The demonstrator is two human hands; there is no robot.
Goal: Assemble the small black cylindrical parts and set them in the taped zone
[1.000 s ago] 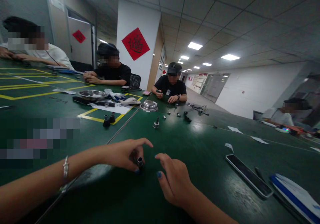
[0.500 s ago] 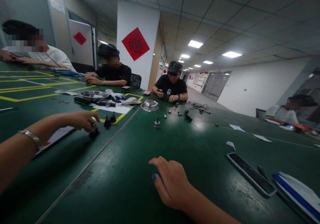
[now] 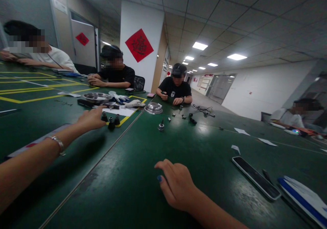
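Observation:
My left hand (image 3: 93, 119) reaches over the table's left half, its fingers closed around a small black tapered part with a metal top (image 3: 104, 116). Right beside it stand two similar parts, a nearer black one (image 3: 111, 124) and another black one (image 3: 117, 120), both upright. Part of the grip is hidden behind the hand. My right hand (image 3: 177, 184) hovers low over the green table (image 3: 143, 195), holding nothing, with its thumb and index finger apart. Farther forward, a metal part with an upright stem (image 3: 161, 124) stands beyond the right hand.
A steel bowl (image 3: 95, 97), white gloves (image 3: 134, 103) and an upturned metal dish (image 3: 153, 107) lie ahead. A phone (image 3: 255, 178) and a blue-white packet (image 3: 304, 198) are at right. Small black pieces (image 3: 192, 119) and cables (image 3: 204, 109) sit near a person (image 3: 176, 89) opposite.
My left hand has carried the black tapered part forward, bringing it beside the other two. My right hand has stayed nearly still.

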